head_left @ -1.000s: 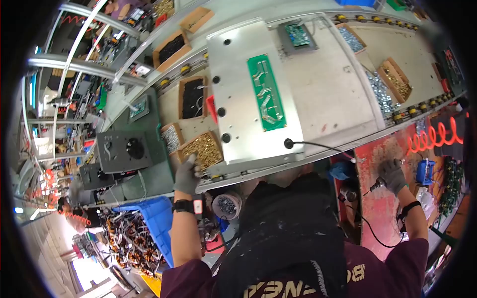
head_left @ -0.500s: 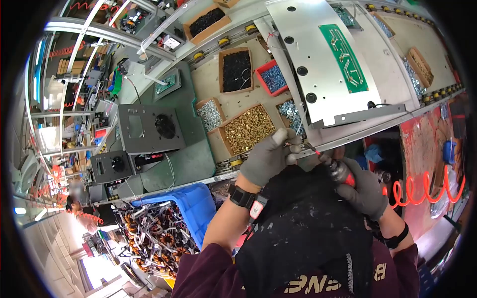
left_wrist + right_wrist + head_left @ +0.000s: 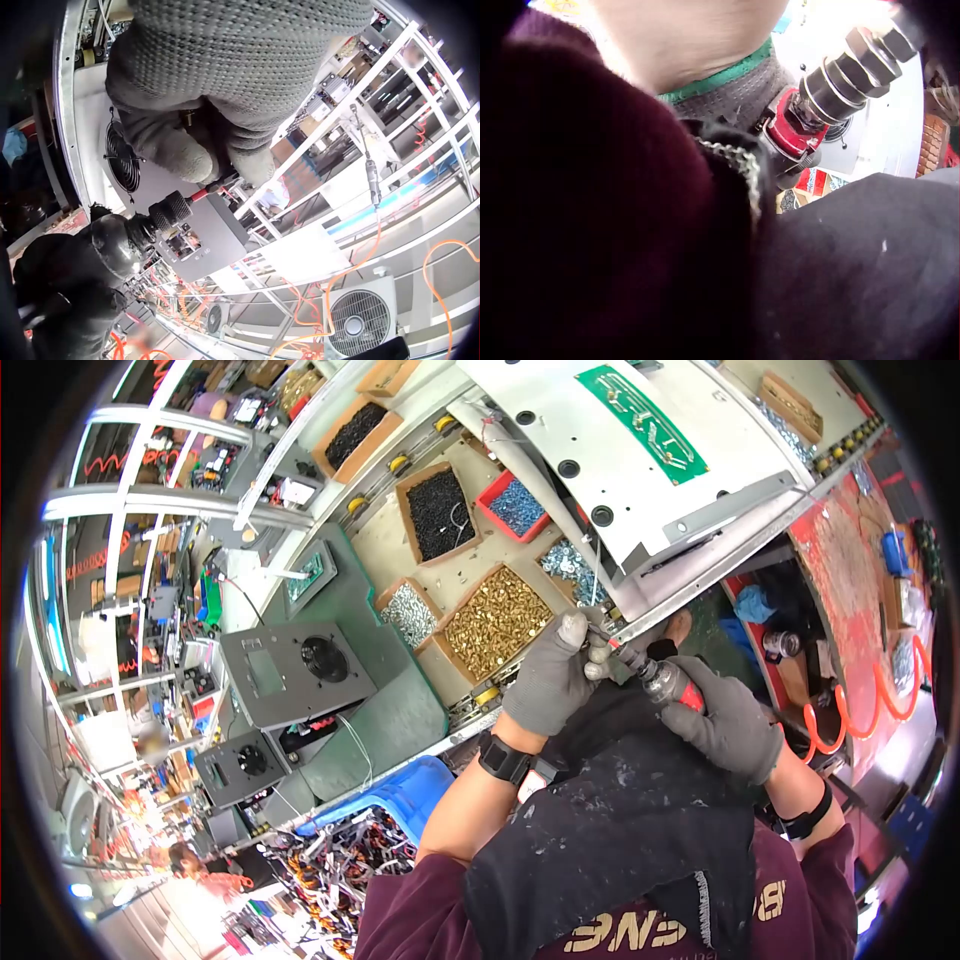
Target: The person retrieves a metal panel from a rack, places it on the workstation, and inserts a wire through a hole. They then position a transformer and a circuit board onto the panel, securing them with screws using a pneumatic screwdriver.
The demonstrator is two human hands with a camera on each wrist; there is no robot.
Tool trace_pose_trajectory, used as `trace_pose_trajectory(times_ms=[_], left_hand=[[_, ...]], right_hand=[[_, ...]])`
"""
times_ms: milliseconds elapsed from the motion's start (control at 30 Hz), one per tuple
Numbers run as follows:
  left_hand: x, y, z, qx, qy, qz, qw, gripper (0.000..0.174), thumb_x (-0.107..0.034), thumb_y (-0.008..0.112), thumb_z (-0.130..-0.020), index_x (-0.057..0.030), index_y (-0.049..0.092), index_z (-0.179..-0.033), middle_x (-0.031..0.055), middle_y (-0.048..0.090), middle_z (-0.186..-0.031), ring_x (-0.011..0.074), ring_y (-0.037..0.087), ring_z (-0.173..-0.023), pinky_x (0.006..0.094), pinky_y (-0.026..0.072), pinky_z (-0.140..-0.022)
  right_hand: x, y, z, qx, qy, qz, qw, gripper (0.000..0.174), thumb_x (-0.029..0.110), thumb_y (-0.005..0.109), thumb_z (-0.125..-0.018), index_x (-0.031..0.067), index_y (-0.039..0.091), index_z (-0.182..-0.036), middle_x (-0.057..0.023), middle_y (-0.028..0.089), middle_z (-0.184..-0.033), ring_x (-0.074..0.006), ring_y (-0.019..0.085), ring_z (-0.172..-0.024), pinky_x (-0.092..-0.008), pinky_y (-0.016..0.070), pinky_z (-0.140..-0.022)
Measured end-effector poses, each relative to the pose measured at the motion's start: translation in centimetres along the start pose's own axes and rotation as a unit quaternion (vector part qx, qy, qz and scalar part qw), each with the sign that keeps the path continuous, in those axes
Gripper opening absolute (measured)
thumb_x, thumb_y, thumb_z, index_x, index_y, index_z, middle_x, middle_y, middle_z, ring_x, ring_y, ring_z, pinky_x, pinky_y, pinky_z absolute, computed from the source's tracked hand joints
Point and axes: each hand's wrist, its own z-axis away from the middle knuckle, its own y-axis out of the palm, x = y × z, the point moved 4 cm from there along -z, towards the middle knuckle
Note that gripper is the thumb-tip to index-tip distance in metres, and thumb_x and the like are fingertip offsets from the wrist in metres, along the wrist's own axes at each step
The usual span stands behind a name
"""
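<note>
My gloved left hand (image 3: 548,680) is at the bench's front edge, beside a box of brass screws (image 3: 497,620). Its fingers are curled, and in the left wrist view a small brass screw (image 3: 187,118) shows between them. My gloved right hand (image 3: 730,720) grips an air screwdriver (image 3: 665,682) with a red band, held in front of my chest. The tool's bit (image 3: 202,193) reaches the left thumb and fingertips, which partly hide its tip. In the right wrist view, metal fittings (image 3: 840,82) show at the screwdriver's rear end.
A metal panel (image 3: 620,485) carrying a green circuit board (image 3: 640,425) lies on the bench. Left of it are a red bin of bluish screws (image 3: 517,508), black screws (image 3: 438,510) and silver screws (image 3: 408,612). A grey fan housing (image 3: 290,665) stands farther left; an orange coiled hose (image 3: 860,730) hangs at right.
The left hand came away from the brass screws' box. My right hand brought the screwdriver from the red surface at right to meet it. Over the last half second both stayed together while the view shifted.
</note>
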Motion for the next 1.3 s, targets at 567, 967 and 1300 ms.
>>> trace_pose_trajectory(times_ms=[567,967,1300], left_hand=[[0.6,3.7,-1.4,0.049,-0.021,-0.291,0.955,0.03,-0.023,0.058,-0.092,0.0004,0.055,-0.11,0.0028,0.054,-0.083,0.0102,0.048,-0.069,0.0236,0.0393,-0.058],[1.6,2.2,-3.4,-0.006,-0.065,-0.049,0.997,0.024,-0.019,0.054,-0.093,-0.0027,0.056,-0.111,0.0079,0.059,-0.087,0.018,0.055,-0.072,0.0302,0.0474,-0.067],[0.4,1.6,-3.9,0.085,-0.072,-0.111,0.988,0.029,-0.018,0.052,-0.095,0.001,0.052,-0.117,0.0082,0.06,-0.088,0.0159,0.055,-0.074,0.0276,0.0459,-0.068]], right_hand=[[-2.0,0.8,2.9,0.101,0.176,-0.351,0.914,0.056,0.056,0.052,-0.089,0.0022,0.053,-0.105,-0.0049,0.052,-0.068,-0.0128,0.053,-0.063,-0.0291,0.0428,-0.058],[-3.3,1.3,2.5,0.028,0.117,-0.294,0.948,0.055,0.053,0.054,-0.089,0.001,0.052,-0.107,-0.009,0.056,-0.071,-0.0157,0.057,-0.066,-0.0318,0.0448,-0.061],[-2.6,0.8,1.9,0.048,0.159,-0.31,0.936,0.05,0.052,0.054,-0.09,0.0037,0.053,-0.104,-0.0025,0.051,-0.067,-0.0108,0.051,-0.062,-0.0283,0.0423,-0.057]])
